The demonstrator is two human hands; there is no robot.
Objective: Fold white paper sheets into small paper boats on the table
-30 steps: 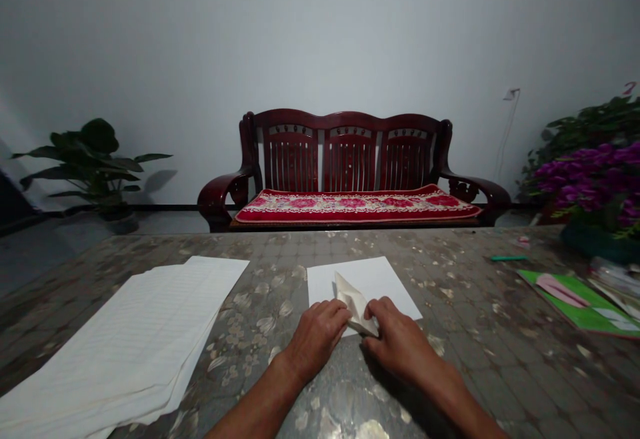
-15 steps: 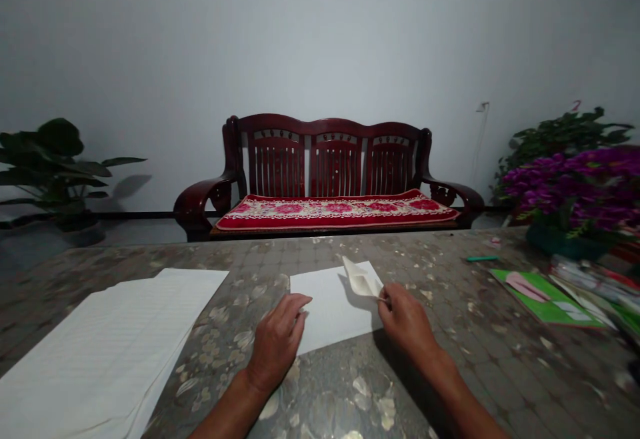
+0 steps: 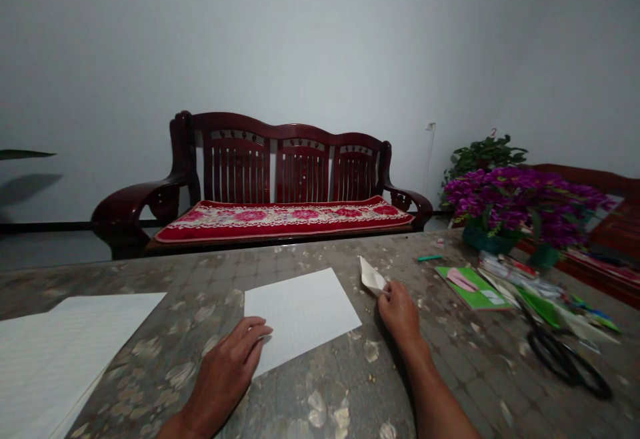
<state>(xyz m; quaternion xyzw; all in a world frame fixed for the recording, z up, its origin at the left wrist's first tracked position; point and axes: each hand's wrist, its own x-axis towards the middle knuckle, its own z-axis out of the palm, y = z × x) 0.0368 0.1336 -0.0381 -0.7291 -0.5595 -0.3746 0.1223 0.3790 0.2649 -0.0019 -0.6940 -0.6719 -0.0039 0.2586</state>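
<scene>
Moved since the earlier frames: the view has swung to the right, the folded paper (image 3: 373, 276) has left the middle of the sheet (image 3: 300, 319), and both hands have drawn apart.

Right hand (image 3: 399, 312): closed in a pinch, thumb and fingers gripping the near corner of the folded paper. Its wrist rests low, close to the table (image 3: 200, 279).

Folded paper: white, pointed, held just above the tabletop, well beside the right corner of the sheet and touching neither the sheet nor the green folder (image 3: 470, 289).

Left hand (image 3: 223, 369): open, palm down, holding nothing, fingers slightly spread. Its fingertips (image 3: 261, 331) lie at the sheet's near left edge.

Sheet: single, white, flat, lying askew on the table between the two hands.

Stack (image 3: 65, 352): ruled white paper, at the left edge of the view, well apart from the left hand.

Table: speckled, patterned cover, scattered with small scraps.

Right of the hands: green folder with a pink cutout, green marker (image 3: 430, 257) beyond it, black scissors (image 3: 565, 365) nearer the view, and purple flowers (image 3: 520, 205) at the far edge.

Beyond the table: dark wooden bench (image 3: 250, 172) with a red floral cushion (image 3: 280, 222).
</scene>
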